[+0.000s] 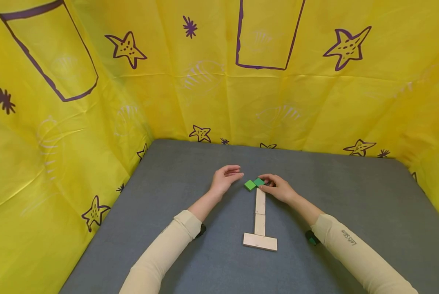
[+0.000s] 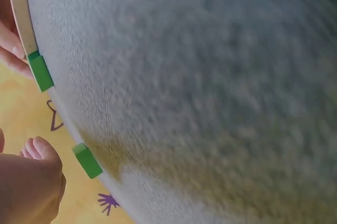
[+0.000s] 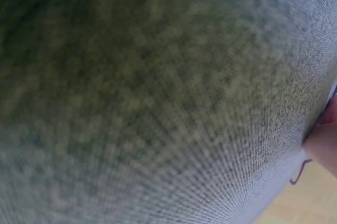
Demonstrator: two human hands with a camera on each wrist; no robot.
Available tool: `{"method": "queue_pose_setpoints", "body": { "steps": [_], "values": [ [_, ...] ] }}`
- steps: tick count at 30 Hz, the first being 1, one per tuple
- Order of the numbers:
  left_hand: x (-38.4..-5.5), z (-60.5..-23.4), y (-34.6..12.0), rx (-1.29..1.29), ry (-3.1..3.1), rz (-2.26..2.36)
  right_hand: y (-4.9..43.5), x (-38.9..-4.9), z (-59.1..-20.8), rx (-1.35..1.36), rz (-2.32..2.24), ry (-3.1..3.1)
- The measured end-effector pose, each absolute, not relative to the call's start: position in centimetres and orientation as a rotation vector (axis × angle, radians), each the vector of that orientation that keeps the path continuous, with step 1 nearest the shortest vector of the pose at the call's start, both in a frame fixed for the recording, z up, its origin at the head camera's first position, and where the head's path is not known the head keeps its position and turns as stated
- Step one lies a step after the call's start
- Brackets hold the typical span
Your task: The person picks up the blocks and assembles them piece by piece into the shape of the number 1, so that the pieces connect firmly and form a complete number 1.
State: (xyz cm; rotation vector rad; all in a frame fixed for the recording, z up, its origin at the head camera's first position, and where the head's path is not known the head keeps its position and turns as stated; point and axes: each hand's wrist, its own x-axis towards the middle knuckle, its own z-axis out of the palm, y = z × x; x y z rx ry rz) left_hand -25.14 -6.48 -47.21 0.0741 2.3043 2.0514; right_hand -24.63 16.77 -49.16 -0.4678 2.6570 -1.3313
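Observation:
Two green blocks lie at the far end of a line of pale wooden planks. With thumb and fingers, my right hand pinches the darker green block at the tip of the upper plank. Left of it sits the lighter green block, its corner close to the darker one in the head view. My left hand hovers just left of the lighter block, fingers loosely bent and holding nothing. Seen from the left wrist, a gap shows between the darker block and the lighter block.
A second plank continues the line toward me, ending at a crosswise plank. All lie on a grey table surface. Yellow cloth with purple starfish drawings hangs behind and at both sides.

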Motion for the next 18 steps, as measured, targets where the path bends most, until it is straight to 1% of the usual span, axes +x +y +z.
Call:
{"method": "queue_pose_setpoints", "body": {
  "steps": [11, 18],
  "values": [
    [-26.1, -47.2, -7.9, -0.036, 2.317, 2.075, 16.8, -24.3, -49.0, -0.465, -1.334, 2.642],
    [-26.4, -47.1, -8.7, -0.065, 2.347, 2.051, 16.8, -24.2, -49.1, -0.517, -1.36, 2.646]
  ]
}}
